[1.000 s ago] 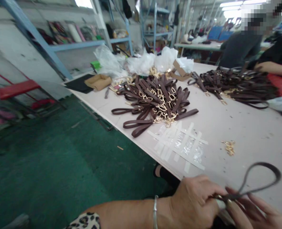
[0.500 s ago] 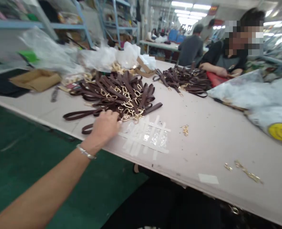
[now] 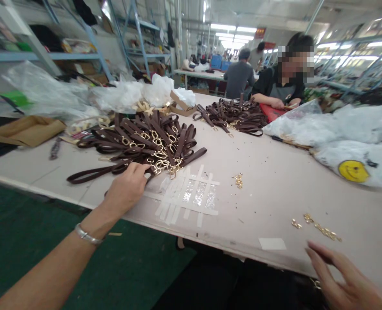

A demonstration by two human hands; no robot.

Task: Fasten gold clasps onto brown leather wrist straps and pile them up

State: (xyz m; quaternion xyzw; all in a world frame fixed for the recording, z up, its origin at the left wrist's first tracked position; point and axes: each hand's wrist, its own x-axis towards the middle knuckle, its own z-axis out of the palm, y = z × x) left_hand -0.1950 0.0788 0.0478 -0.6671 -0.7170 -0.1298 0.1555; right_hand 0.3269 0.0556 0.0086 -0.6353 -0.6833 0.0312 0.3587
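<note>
My left hand (image 3: 128,186) is at the near edge of a heap of dark brown wrist straps (image 3: 139,133). Its fingers are curled over one brown strap, which shows on both sides of the hand. The fingertips touch the gold snap hooks (image 3: 160,163) bunched at the heap's front; the palm side is hidden. At lower right, my right hand (image 3: 342,275) hovers by the table edge, thumb and fingers apart, holding nothing visible. Just beyond it lie a row of small gold fittings (image 3: 326,231) and a smaller cluster of gold pieces (image 3: 296,224).
Clear packets taped down (image 3: 199,193) and a small gold pile (image 3: 238,181) lie mid-table. Farther back are a second strap heap (image 3: 232,114), a cardboard tray (image 3: 26,129) and plastic bags (image 3: 355,163). A co-worker (image 3: 277,86) sits across, hands on something red.
My right hand has come into view at lower right. The view has shifted, so the table things appear farther left and lower. My left hand stays at the strap heap.
</note>
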